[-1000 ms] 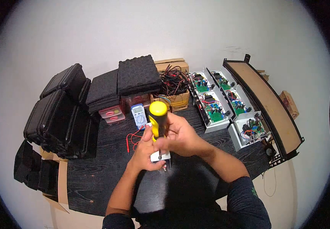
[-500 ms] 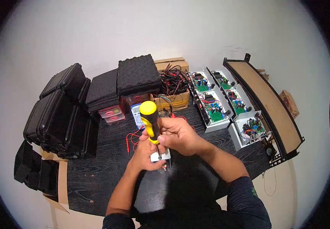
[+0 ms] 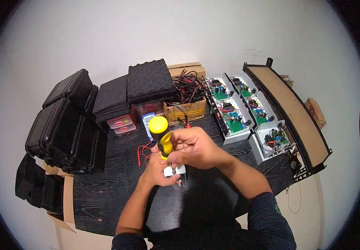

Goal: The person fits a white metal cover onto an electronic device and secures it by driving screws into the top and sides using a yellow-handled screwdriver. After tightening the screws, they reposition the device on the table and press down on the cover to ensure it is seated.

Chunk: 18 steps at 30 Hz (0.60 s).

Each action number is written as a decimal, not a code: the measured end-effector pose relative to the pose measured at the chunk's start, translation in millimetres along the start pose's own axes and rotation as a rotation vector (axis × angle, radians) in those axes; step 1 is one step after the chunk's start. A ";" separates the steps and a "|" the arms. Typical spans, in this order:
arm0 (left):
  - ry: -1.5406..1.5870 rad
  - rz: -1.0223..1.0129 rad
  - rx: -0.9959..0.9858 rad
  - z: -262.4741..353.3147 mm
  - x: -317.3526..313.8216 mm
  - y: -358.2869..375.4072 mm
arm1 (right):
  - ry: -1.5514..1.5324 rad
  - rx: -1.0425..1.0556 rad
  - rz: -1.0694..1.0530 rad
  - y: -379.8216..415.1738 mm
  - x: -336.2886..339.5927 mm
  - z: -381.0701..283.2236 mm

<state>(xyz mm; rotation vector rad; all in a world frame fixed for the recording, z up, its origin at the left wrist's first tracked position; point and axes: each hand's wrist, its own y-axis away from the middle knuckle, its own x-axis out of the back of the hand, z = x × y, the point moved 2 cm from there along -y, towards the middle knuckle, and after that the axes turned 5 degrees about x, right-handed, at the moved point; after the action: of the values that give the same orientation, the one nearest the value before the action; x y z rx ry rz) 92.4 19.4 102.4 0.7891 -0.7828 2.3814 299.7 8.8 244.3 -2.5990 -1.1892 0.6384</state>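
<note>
A yellow and black screwdriver [image 3: 161, 135] stands nearly upright in front of me, its handle end toward the camera. My right hand [image 3: 194, 148] grips the lower handle from the right side. Its shaft runs down to a small white part [image 3: 180, 169], where the tip meets a dark screw-like spot. My left hand [image 3: 157, 171] holds that white part, with fingers around its left and near sides. Small red and metallic bits show just below it. Behind the hands lies a blue and white multimeter [image 3: 148, 121], partly hidden, with red leads [image 3: 139, 156] to its left.
Black hard cases [image 3: 59, 133] are stacked at the left. Black foam sheets [image 3: 151, 81] lie on clear red-fronted drawers [image 3: 121, 122]. A cardboard box [image 3: 194, 111] holds cables. White housings with green circuit boards [image 3: 235, 121] and a long black-framed panel [image 3: 290, 112] stand on the right.
The screwdriver handle has turned in my right hand, and its top has shifted slightly left and down. My right fingers have changed position on it. My left hand remains almost still.
</note>
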 end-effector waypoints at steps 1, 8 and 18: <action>0.013 0.096 -0.057 17.9 5.1 -8.2 | 0.022 0.102 -0.006 -3.6 1.4 9.0; -0.092 0.154 -0.140 22.6 7.0 -9.2 | -0.018 0.037 -0.014 -1.3 -2.0 -3.6; -0.115 0.137 -0.181 24.2 7.0 -13.8 | 0.079 0.101 0.031 -6.0 -4.0 6.8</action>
<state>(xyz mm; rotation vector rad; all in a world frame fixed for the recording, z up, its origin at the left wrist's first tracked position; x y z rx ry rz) 104.6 15.3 128.0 0.8264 -1.1146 2.3572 290.3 9.8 241.7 -2.5383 -1.0672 0.5797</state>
